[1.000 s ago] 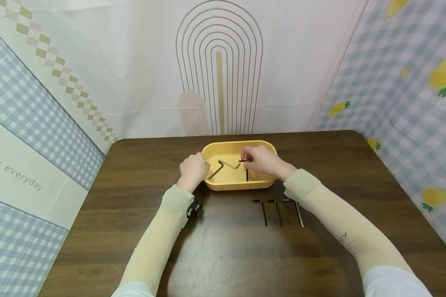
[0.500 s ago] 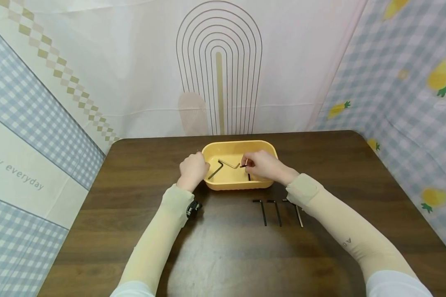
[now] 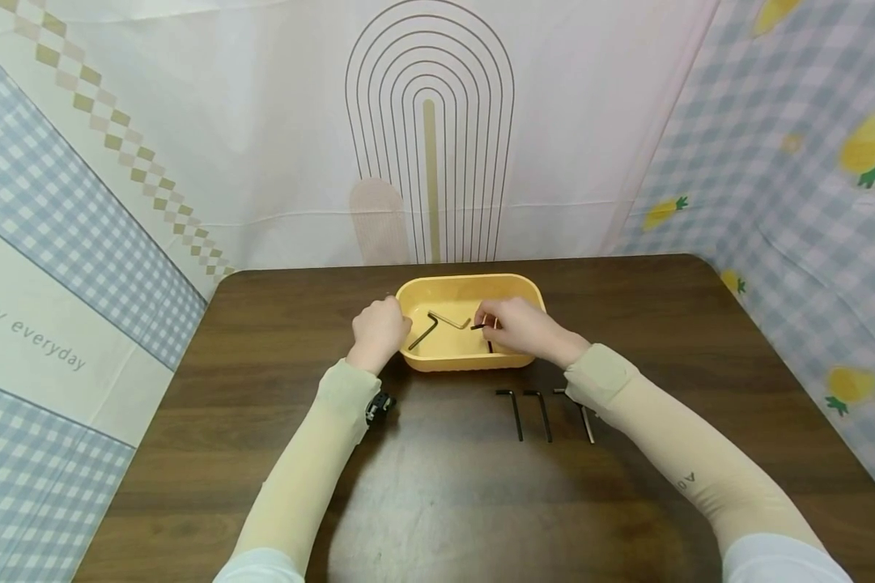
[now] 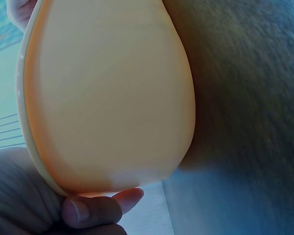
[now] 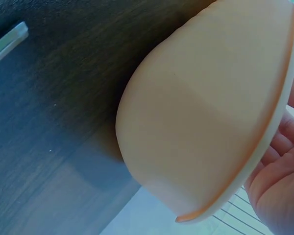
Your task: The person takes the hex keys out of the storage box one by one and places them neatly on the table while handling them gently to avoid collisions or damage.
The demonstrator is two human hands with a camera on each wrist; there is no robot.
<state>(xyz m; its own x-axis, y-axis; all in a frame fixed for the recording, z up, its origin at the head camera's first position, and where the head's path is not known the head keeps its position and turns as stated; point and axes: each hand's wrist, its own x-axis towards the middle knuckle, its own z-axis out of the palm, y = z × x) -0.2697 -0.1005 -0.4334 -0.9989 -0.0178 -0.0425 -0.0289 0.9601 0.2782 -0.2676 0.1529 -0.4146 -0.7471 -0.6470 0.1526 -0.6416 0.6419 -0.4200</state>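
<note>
A yellow oblong tray (image 3: 466, 364) stands on the dark wooden table. My left hand (image 3: 380, 332) grips its left end; in the left wrist view the fingers (image 4: 95, 210) curl against the tray's rim and wall. Inside the tray's right half, my right hand (image 3: 520, 325) pinches a black hex key (image 3: 477, 327), part of which the hand hides. In the right wrist view the tray wall (image 5: 196, 107) blocks sight of the fingertips. A dark hex key (image 3: 424, 333) and a brassy-looking hex key (image 3: 449, 321) lie in the tray's left half.
In front of the tray, three hex keys lie in a row: a black one (image 3: 517, 417), another black one (image 3: 545, 417), and a paler one (image 3: 587, 424) partly under the right wrist. Patterned cloth (image 3: 291, 162) hangs behind the table and along both sides.
My right hand, with the black hex key, has shifted slightly toward the tray's near side, then stayed almost still. The left hand keeps its grip on the tray.
</note>
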